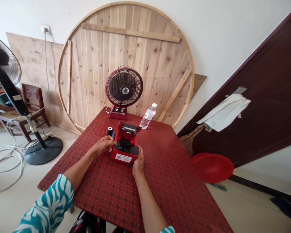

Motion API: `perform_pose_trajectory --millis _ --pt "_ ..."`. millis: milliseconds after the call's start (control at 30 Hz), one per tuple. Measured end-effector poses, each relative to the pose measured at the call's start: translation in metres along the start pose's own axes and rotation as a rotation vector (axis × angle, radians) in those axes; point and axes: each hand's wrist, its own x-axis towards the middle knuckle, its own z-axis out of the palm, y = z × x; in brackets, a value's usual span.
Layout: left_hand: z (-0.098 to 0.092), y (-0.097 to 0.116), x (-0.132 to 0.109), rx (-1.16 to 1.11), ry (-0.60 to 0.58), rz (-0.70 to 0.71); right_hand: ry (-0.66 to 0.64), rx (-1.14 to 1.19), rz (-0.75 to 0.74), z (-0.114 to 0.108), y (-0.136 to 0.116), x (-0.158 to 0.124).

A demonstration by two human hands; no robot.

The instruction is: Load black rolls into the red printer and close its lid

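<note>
A red and black receipt printer (124, 157) sits on the table with its lid raised and its inside exposed. A white label with print is stuck on its front. My left hand (103, 144) is closed at the printer's left edge, fingertips pinched near the top rim. Along the right side, my right hand (139, 163) is wrapped around the casing, some fingers hidden behind it. Just beyond my left fingers stands a dark paper roll (111, 132) with a white end, apart from the printer.
A patterned red cloth covers the table (169, 181). Behind the printer are a red desk fan (124, 87) and a clear water bottle (148, 116). A pedestal fan (16, 97) stands left, with cables on the floor. A red basin (212, 167) is at right.
</note>
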Motion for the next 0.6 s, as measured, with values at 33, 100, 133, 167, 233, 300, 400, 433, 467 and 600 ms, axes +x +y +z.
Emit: perform_pose_trajectory --millis 33,100,133,167,233,300,400,433,467,600 --pt "0.0 0.0 0.0 0.004 -0.001 0.005 -0.003 -0.008 0.0 0.0 -0.001 0.0" --pt "0.0 0.0 -0.001 0.003 -0.017 0.016 -0.006 -0.024 0.002 -0.001 -0.002 0.0" --pt "0.0 0.001 -0.001 0.003 -0.029 0.022 -0.009 -0.029 0.003 -0.001 -0.002 0.001" --pt "-0.001 0.001 -0.002 0.003 -0.037 0.038 -0.013 -0.032 0.003 -0.001 -0.001 0.001" --pt "-0.003 0.001 -0.001 0.0 -0.008 0.11 -0.018 -0.033 -0.003 -0.002 -0.001 0.001" --pt "-0.007 0.0 0.001 -0.004 0.099 0.24 -0.014 -0.028 -0.007 -0.002 -0.001 0.001" --pt "-0.011 0.002 0.007 0.075 0.295 0.431 -0.004 -0.011 -0.003 0.0 -0.004 0.0" --pt "-0.011 0.004 0.01 0.129 0.32 0.48 -0.011 -0.01 -0.004 0.0 -0.005 -0.001" --pt "-0.01 0.006 0.013 0.196 0.313 0.517 -0.02 -0.016 -0.007 0.0 -0.006 -0.001" --pt "0.012 0.028 0.033 0.696 0.01 0.538 -0.04 -0.062 -0.025 0.0 -0.008 0.0"
